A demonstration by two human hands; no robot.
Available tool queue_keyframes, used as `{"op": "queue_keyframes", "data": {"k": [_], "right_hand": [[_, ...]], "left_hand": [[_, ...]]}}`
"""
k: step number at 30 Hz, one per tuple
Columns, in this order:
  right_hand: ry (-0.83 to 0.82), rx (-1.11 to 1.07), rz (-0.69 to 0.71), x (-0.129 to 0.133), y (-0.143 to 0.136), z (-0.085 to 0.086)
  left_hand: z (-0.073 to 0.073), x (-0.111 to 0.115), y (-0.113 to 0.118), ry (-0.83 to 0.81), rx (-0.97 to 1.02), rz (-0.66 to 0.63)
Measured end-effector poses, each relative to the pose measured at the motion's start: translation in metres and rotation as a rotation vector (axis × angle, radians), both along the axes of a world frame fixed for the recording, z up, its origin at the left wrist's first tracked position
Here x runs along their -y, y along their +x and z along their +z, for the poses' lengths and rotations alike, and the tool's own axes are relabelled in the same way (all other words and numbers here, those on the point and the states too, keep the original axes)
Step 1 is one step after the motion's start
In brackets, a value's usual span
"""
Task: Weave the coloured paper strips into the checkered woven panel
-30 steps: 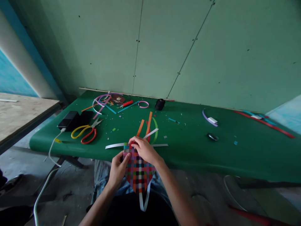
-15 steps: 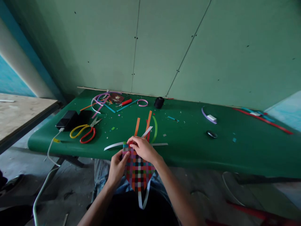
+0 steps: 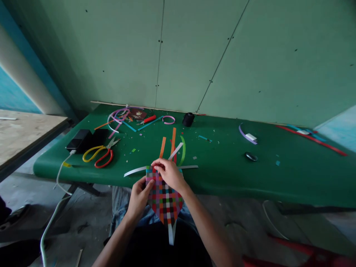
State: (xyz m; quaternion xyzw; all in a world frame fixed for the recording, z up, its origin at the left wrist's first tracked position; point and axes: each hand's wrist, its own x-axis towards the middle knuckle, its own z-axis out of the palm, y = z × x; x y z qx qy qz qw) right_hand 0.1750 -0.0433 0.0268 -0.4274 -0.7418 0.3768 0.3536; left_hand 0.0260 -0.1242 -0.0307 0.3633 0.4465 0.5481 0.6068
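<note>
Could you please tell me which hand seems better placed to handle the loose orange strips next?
Probably the right hand: it is over the top edge of the woven piece, just below the orange strips. The left hand holds the left side, farther from them.
</note>
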Motion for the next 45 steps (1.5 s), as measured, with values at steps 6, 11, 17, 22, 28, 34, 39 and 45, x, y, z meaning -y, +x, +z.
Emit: {"op": "queue_keyframes", "data": {"k": [6,11,17,22,28,34,39,45], "right_hand": [[-0.123,0.080,0.077,-0.004,0.006,0.004],[-0.079,0.138,0.084,-0.004,0.005,0.005],[0.175,0.122,0.010,0.008,0.003,-0.004],[0.351,0.162,0.064,-0.001,0.010,-0.019],[0.514,0.374,0.027,-0.043,0.013,-0.030],[0.639,0.662,0.037,-0.053,0.007,-0.036],[0.690,0.721,0.061,-0.053,0.003,-0.038],[0.686,0.638,0.117,-0.056,0.009,-0.034]], "left_hand": [[0.004,0.002,0.001,-0.007,-0.011,-0.013],[-0.004,-0.001,0.003,-0.017,0.009,-0.011],[-0.005,-0.008,-0.002,-0.004,0.040,0.066],[-0.001,-0.033,-0.010,0.088,-0.062,0.072],[0.020,-0.086,-0.019,0.200,-0.673,-0.062],[0.025,-0.083,-0.024,0.462,-1.402,0.174],[0.006,-0.077,-0.021,0.636,-1.523,0.074],[0.002,-0.078,-0.019,0.648,-1.562,0.082]]}}
